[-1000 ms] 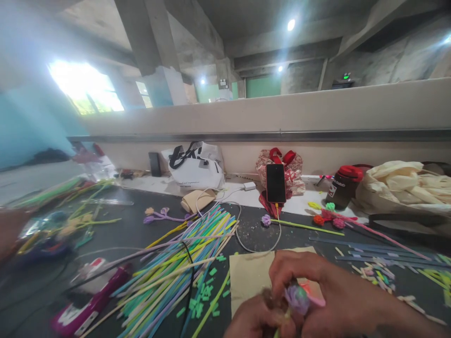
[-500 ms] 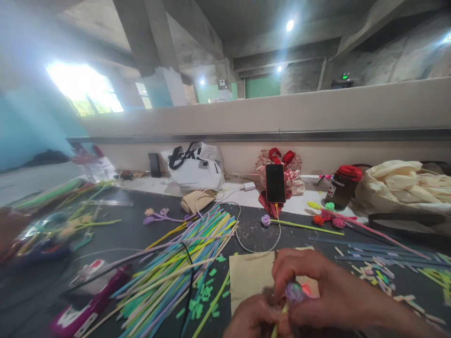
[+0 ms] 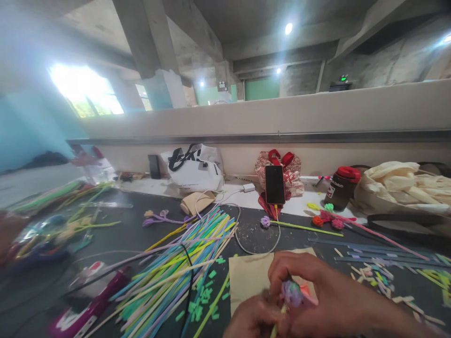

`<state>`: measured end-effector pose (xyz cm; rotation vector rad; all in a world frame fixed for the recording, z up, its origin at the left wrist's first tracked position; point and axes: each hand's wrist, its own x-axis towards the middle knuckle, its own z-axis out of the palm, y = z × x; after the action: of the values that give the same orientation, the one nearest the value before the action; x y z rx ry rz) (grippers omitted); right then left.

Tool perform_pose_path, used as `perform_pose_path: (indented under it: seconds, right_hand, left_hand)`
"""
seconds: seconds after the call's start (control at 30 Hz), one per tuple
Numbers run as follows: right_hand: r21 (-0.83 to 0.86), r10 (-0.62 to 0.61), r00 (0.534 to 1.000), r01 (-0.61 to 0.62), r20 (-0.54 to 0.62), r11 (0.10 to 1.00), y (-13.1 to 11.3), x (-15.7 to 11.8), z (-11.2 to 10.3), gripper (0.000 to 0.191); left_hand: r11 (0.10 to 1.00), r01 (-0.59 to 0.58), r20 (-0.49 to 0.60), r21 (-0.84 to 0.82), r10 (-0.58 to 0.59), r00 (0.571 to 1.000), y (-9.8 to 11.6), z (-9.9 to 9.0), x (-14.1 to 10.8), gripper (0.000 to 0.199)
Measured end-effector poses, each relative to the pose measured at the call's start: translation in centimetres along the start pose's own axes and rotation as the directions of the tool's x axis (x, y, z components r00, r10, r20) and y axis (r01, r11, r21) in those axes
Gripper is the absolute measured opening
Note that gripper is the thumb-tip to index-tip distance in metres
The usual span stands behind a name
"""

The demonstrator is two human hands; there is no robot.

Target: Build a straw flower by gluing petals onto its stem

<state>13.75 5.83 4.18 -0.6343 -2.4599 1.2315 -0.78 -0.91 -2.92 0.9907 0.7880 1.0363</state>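
Note:
My right hand (image 3: 317, 295) is curled round a small purple pipe-cleaner flower (image 3: 292, 293) with a green spot on it. Just below, my left hand (image 3: 253, 317) pinches the yellow-green stem (image 3: 283, 312) under the flower head. Both hands are over a sheet of brown paper (image 3: 246, 274) in the lower middle. Something orange-pink (image 3: 307, 291) shows behind the flower, partly hidden by my right hand. Left of the paper lies a large bundle of coloured pipe cleaners (image 3: 183, 267), with short green cut pieces (image 3: 197, 305) beside it.
A purple tool (image 3: 81, 307) lies lower left, blurred. Behind stand a phone (image 3: 275, 184) on a cable, a white bag (image 3: 195, 171) and a dark bottle (image 3: 341, 188) with a red lid. Finished flowers (image 3: 265, 221) and cut scraps (image 3: 377, 274) lie around. Another person's hand (image 3: 9, 234) is at the left edge.
The flower head has turned slightly, and more of its purple loops show between my fingers. My right hand has shifted a little left; both hands keep their hold.

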Motion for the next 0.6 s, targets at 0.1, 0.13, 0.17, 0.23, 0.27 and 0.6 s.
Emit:
perform_pose_path:
  seconds: [0.1, 0.13, 0.17, 0.23, 0.27, 0.6]
  right_hand:
    - [0.020, 0.018, 1.000, -0.019, 0.018, 1.000, -0.1, -0.1, -0.4, 0.043]
    - [0.014, 0.012, 1.000, -0.012, 0.016, 1.000, 0.0, -0.2, -0.6, 0.046]
    - [0.003, 0.000, 1.000, 0.000, 0.008, 1.000, 0.1, -0.2, -0.6, 0.046]
    - [-0.018, -0.022, 1.000, 0.022, -0.005, 1.000, 0.4, -0.2, -0.7, 0.039]
    - [-0.017, -0.038, 0.999, 0.038, -0.011, 0.999, 0.6, -0.2, -0.6, 0.036]
    - [0.105, -0.114, 0.993, 0.116, -0.023, 0.988, 0.9, 0.3, -0.5, 0.034]
  left_hand:
    - [0.985, -0.110, 0.108, 0.136, 0.095, 0.990, 0.6, -0.1, 0.3, 0.048]
    - [0.981, -0.123, 0.160, 0.148, 0.099, 0.982, 0.6, -0.3, 0.3, 0.049]
    - [0.984, -0.107, 0.199, 0.143, 0.077, 0.977, 0.5, -0.4, 0.4, 0.050]
    - [0.995, -0.034, 0.177, 0.091, 0.017, 0.984, 0.1, -0.6, 0.3, 0.049]
    - [0.998, 0.000, 0.117, 0.060, -0.007, 0.993, -0.1, -0.7, 0.3, 0.048]
    - [0.991, -0.086, -0.092, 0.102, 0.096, 0.991, -1.0, -0.7, -0.4, 0.034]
